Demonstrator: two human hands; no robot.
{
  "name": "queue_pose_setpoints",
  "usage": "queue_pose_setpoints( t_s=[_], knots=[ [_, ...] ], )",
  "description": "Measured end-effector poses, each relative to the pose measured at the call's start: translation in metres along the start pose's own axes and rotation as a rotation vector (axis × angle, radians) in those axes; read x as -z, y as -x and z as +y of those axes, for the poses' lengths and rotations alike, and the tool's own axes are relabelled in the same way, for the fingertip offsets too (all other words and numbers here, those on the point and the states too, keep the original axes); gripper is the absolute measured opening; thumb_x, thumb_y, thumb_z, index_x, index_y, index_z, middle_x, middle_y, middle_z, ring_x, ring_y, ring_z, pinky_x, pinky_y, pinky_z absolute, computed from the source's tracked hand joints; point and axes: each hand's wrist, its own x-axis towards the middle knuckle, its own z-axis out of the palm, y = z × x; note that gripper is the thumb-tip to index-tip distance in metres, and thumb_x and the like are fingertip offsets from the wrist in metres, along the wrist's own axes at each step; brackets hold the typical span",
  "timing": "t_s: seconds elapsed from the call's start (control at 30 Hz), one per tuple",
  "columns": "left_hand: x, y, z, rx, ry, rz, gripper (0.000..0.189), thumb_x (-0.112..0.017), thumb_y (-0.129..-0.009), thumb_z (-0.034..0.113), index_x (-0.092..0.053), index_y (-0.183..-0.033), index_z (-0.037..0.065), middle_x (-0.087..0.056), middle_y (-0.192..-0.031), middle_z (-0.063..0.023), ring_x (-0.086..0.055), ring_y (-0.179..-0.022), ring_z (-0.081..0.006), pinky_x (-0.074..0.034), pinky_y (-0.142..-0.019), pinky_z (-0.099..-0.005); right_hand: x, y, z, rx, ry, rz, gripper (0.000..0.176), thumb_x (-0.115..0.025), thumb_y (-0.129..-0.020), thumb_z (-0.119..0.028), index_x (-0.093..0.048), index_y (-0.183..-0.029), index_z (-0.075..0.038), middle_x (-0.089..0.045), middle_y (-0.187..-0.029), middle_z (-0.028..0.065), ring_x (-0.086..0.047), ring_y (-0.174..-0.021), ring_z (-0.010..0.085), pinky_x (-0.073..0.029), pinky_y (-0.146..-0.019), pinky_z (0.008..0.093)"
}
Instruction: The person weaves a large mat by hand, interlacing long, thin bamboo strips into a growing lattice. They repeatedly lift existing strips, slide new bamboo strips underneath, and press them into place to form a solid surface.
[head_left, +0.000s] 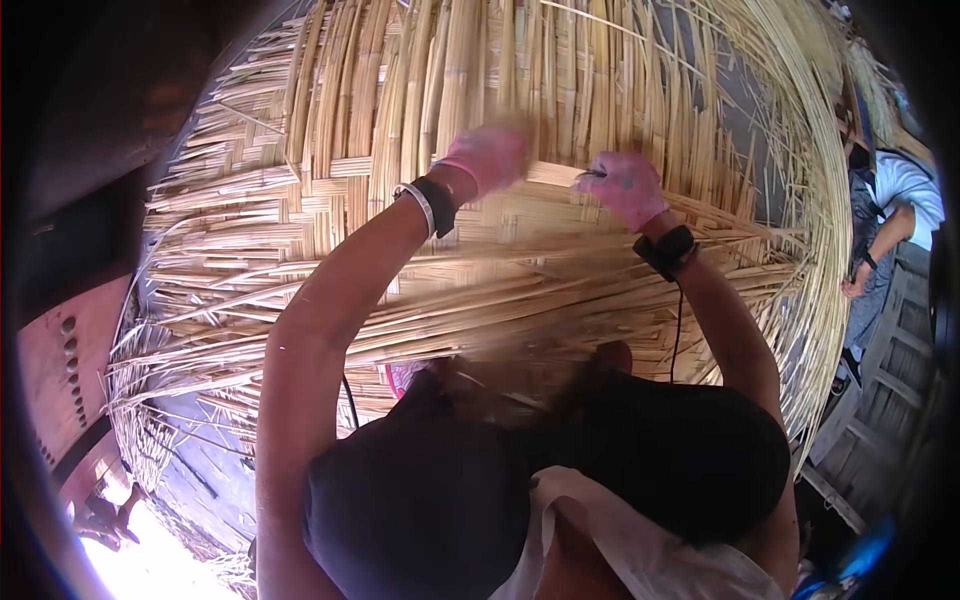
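A pale flat reed strip [552, 174] stretches between my two hands above a large woven reed mat [340, 220]. Closed at the strip's left end is my left hand [490, 158], in a pink glove and blurred by motion. My right hand [628, 188], gloved in pink too, is curled into a fist at the strip's right end. From its fingertips pokes a small dark piece [592, 173], too small to name. Beyond my hands, long upright reeds [390, 70] run away from me. Nearer to me, loose reeds [470, 310] lie crosswise over the weave, partly blurred.
I am crouched on the mat, my dark-clad knees [680, 450] in front. Long reed ends curve round the right edge [815, 200]. Past it a person [905, 200] sits near a slatted wooden frame [890, 390]. On the left stands a reddish panel with round holes [65, 360].
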Motion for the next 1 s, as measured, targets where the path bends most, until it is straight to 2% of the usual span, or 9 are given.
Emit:
queue_pose_setpoints(
  t_s=[0.07,0.2,0.4,0.5,0.6,0.8,0.83,0.93,1.0],
  knots=[
    [0.007,-0.002,0.01,0.111,-0.008,-0.135,0.037,-0.051,-0.082,0.041,-0.058,-0.1,0.009,-0.062,-0.094,-0.014,-0.059,-0.09,-0.0312,-0.047,-0.08,-0.0427,0.002,0.008,-0.001,0.003,-0.054,0.002,0.031,-0.068,-0.071,-0.036,-0.059,-0.068,-0.006,-0.058,-0.066,0.0135,-0.056,-0.062,0.0323,-0.043,-0.056,0.0411],
    [0.017,0.007,0.015,-0.038,0.009,-0.118,0.039,-0.053,-0.082,0.041,-0.057,-0.1,0.006,-0.063,-0.086,-0.0136,-0.061,-0.081,-0.0307,-0.048,-0.075,-0.0413,0.001,0.011,-0.001,0.06,-0.017,0.057,0.025,-0.063,-0.076,-0.031,-0.058,-0.071,-0.007,-0.056,-0.067,0.0123,-0.055,-0.063,0.0318,-0.043,-0.058,0.0403],
    [-0.007,-0.002,0.02,0.112,0.044,-0.032,0.027,-0.054,-0.084,0.029,-0.059,-0.094,0.004,-0.063,-0.071,-0.0135,-0.062,-0.065,-0.0295,-0.051,-0.064,-0.0387,0.027,-0.001,-0.013,0.391,0.174,0.503,0.02,-0.063,-0.077,-0.027,-0.062,-0.078,-0.008,-0.058,-0.072,0.0096,-0.056,-0.066,0.0276,-0.045,-0.063,0.0359],
    [-0.02,0.004,0.014,0.04,-0.032,0.101,0.021,-0.054,-0.084,0.027,-0.062,-0.084,0.007,-0.062,-0.071,-0.0135,-0.062,-0.066,-0.0285,-0.05,-0.06,-0.0382,0.031,0.001,0.0,-0.026,-0.119,0.15,0.02,-0.063,-0.078,-0.026,-0.066,-0.085,-0.008,-0.062,-0.078,0.0096,-0.059,-0.069,0.024,-0.047,-0.065,0.0349],
    [-0.028,0.004,0.008,-0.018,0.01,0.289,0.02,-0.055,-0.083,0.028,-0.063,-0.082,0.009,-0.061,-0.07,-0.0132,-0.06,-0.064,-0.0285,-0.049,-0.058,-0.0401,0.016,-0.018,0.019,-0.212,-0.197,-0.142,0.022,-0.064,-0.079,-0.027,-0.067,-0.089,-0.007,-0.065,-0.084,0.0103,-0.061,-0.072,0.021,-0.048,-0.065,0.0342],
    [-0.026,0.013,0.008,-0.076,0.169,0.508,0.021,-0.056,-0.082,0.029,-0.064,-0.075,0.011,-0.057,-0.066,-0.0102,-0.057,-0.063,-0.0278,-0.047,-0.06,-0.0407,-0.037,-0.047,0.03,-0.502,-0.24,-0.074,0.025,-0.065,-0.078,-0.029,-0.068,-0.088,-0.006,-0.066,-0.076,0.0104,-0.062,-0.065,0.0215,-0.05,-0.061,0.0327],
    [-0.022,0.015,0.01,-0.083,0.221,0.54,0.021,-0.057,-0.081,0.029,-0.064,-0.074,0.011,-0.057,-0.066,-0.0098,-0.057,-0.063,-0.0277,-0.047,-0.06,-0.0403,-0.052,-0.056,0.042,-0.594,-0.381,-0.143,0.025,-0.067,-0.076,-0.03,-0.067,-0.086,-0.007,-0.066,-0.073,0.0082,-0.061,-0.062,0.0202,-0.049,-0.058,0.0328],
    [-0.013,0.02,0.016,0.061,0.242,0.404,0.02,-0.058,-0.081,0.028,-0.062,-0.072,0.011,-0.055,-0.065,-0.0094,-0.056,-0.065,-0.0282,-0.046,-0.061,-0.0391,-0.021,-0.049,0.019,-0.371,-0.209,-0.148,0.022,-0.068,-0.075,-0.029,-0.066,-0.082,-0.009,-0.064,-0.068,0.0053,-0.06,-0.059,0.0164,-0.048,-0.055,0.0303],
    [-0.023,0.019,0.006,-0.051,0.126,0.5,0.02,-0.059,-0.08,0.028,-0.061,-0.07,0.011,-0.055,-0.066,-0.0097,-0.056,-0.066,-0.028,-0.046,-0.062,-0.0384,-0.025,-0.037,0.028,-0.155,-0.205,0.078,0.012,-0.067,-0.076,-0.02,-0.062,-0.075,-0.009,-0.061,-0.066,0.0033,-0.055,-0.055,0.0121,-0.046,-0.05,0.0266]
  ],
)
